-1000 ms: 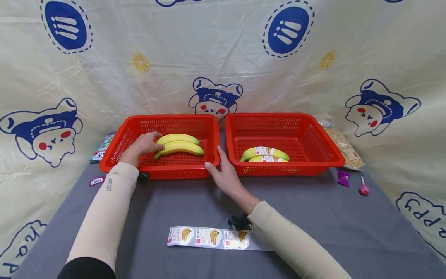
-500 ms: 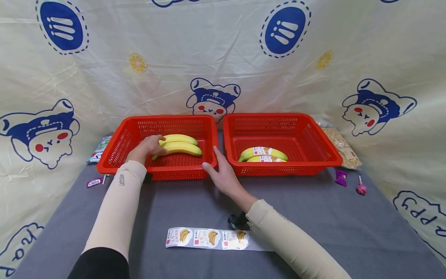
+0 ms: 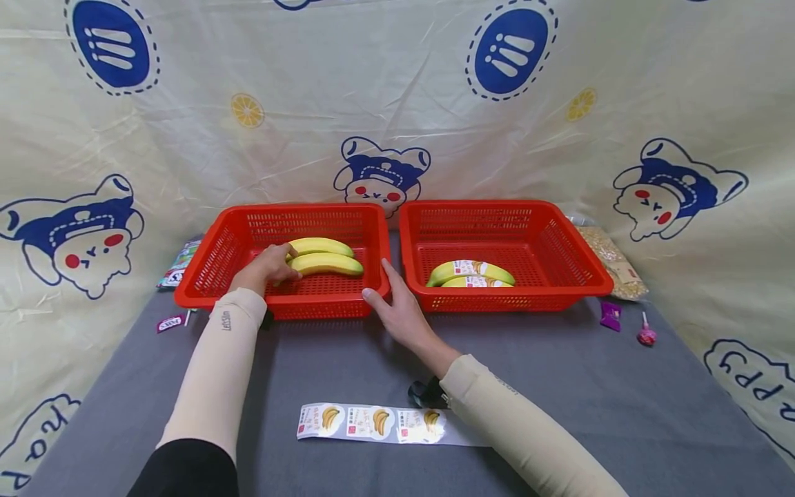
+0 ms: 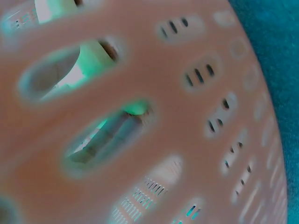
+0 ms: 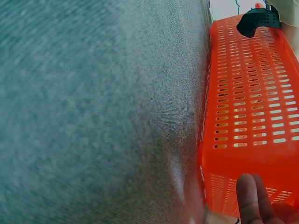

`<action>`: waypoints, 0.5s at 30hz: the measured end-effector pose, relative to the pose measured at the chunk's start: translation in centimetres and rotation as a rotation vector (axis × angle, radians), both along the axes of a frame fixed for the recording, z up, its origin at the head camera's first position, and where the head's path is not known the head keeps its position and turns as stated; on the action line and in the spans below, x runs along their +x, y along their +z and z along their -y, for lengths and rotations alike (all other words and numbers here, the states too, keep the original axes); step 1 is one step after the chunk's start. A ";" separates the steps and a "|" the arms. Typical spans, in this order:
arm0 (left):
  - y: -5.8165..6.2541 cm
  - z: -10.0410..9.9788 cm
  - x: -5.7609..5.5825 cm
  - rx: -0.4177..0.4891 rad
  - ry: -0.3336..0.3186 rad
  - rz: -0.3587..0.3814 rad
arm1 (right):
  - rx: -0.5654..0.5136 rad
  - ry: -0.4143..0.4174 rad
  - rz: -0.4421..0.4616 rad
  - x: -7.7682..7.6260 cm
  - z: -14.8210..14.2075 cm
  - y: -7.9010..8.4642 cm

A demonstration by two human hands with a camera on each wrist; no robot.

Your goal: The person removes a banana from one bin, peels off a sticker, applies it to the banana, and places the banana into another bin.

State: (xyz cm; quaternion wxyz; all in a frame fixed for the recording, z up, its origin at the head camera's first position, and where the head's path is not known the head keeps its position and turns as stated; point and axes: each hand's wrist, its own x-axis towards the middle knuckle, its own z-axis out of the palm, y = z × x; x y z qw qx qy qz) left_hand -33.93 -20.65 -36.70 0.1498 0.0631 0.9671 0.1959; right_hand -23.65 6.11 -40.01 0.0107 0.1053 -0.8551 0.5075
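Note:
Two yellow bananas lie side by side in the left red basket (image 3: 317,295) in the head view. My left hand (image 3: 263,268) reaches over the front rim and pinches the left end of the near banana (image 3: 329,263), thumb in front and fingertips behind. The far banana (image 3: 323,246) lies just beyond those fingertips. At the basket's front right corner, my right hand (image 3: 404,310) rests with thumb and fingers spread. The right wrist view shows its straight fingers (image 5: 247,198) against the basket's perforated side. Basket wall fills the left wrist view, with blurred shapes through its holes.
The right red basket (image 3: 509,300) holds two labelled bananas (image 3: 470,271). A strip of banana stickers (image 3: 373,423) lies on the grey cloth (image 3: 348,373). Purple candy (image 3: 611,315), a lollipop (image 3: 646,333) and a bag of grains (image 3: 611,262) lie at right; a wrapped candy (image 3: 170,323) at left.
My left hand has moved right onto the near banana's end and taken hold of it; that banana has shifted slightly. My right hand has stayed at the basket's corner.

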 end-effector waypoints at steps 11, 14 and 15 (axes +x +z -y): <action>0.0 -0.2 0.3 0.051 0.010 0.071 | -0.010 0.003 0.010 -0.1 -0.1 0.0; 0.2 -0.2 0.3 0.028 -0.014 0.052 | -0.009 0.007 0.009 -0.1 -0.1 0.0; 0.2 -0.2 0.3 0.017 -0.022 0.040 | -0.008 0.009 0.009 -0.2 -0.1 0.0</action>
